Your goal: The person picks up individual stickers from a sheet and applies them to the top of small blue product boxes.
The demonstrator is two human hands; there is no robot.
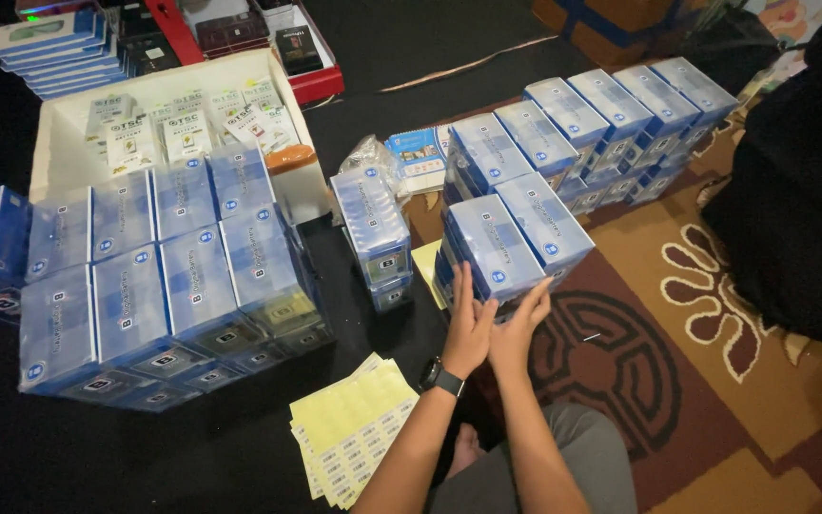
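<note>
My left hand [469, 322], with a black watch on its wrist, lies flat with fingers straight against the near left side of a stack of clear-and-blue boxes [516, 233]. My right hand [523, 324] rests right beside it, fingers spread, on the near face of the same stack. Neither hand closes around anything. The stack stands on the patterned carpet [677, 381] at the near end of a long row of the same boxes [620, 119].
A block of the same boxes [145, 276] sits at left on black cloth, and a single short stack [373, 228] stands in the middle. Yellow label sheets [354, 428] lie near my left arm. Behind are a white carton of small packets [68, 162] and a red tray [321, 84]. A person in dark clothing [801, 190] is at right.
</note>
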